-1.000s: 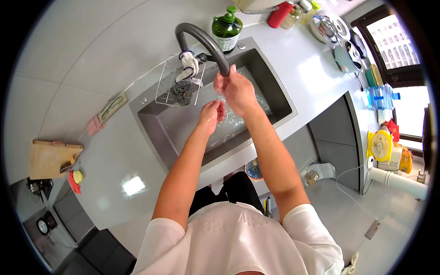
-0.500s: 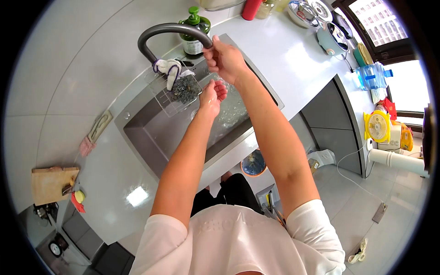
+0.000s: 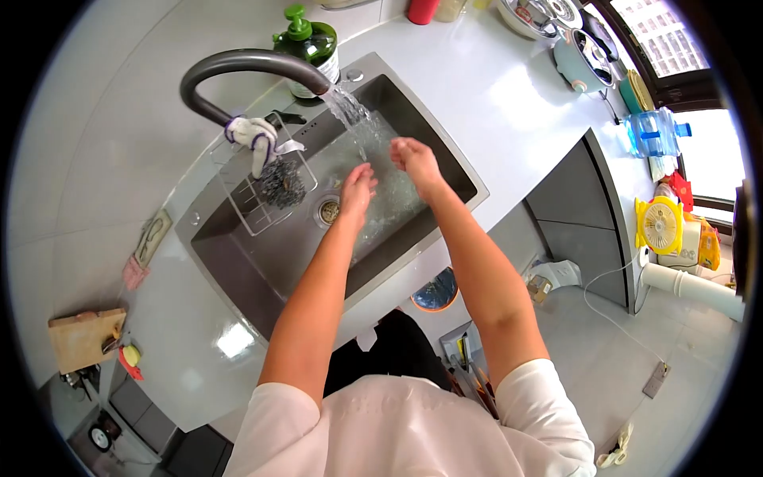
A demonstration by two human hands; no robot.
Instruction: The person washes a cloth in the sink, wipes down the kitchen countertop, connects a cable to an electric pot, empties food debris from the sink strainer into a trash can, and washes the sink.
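Water pours from the dark curved faucet [image 3: 254,62] into the grey sink [image 3: 238,238]. Over the basin, beside the stream, is my left hand [image 3: 358,192], its fingers loosely bent and apart, holding nothing. My right hand [image 3: 416,163] hovers to the right of the stream with its fingers curled in and nothing visible in them. A wire rack [image 3: 246,208] hangs at the sink's back left side. It bears a dark scouring pad [image 3: 282,184], and a white glove [image 3: 253,137] lies draped at the faucet's base. The drain [image 3: 328,211] shows beside my left hand.
A green pump bottle [image 3: 314,44] stands behind the sink. On the left are a folded cloth [image 3: 152,238] and a wooden cutting board [image 3: 86,340]. A light-blue pot [image 3: 584,63] sits on the right counter, with a yellow fan [image 3: 660,225] farther right. Below the counter is a bucket [image 3: 437,292].
My right hand has left the faucet's spout and come down over the sink. My left hand has dropped slightly. The water stream and the drain are now in plain view.
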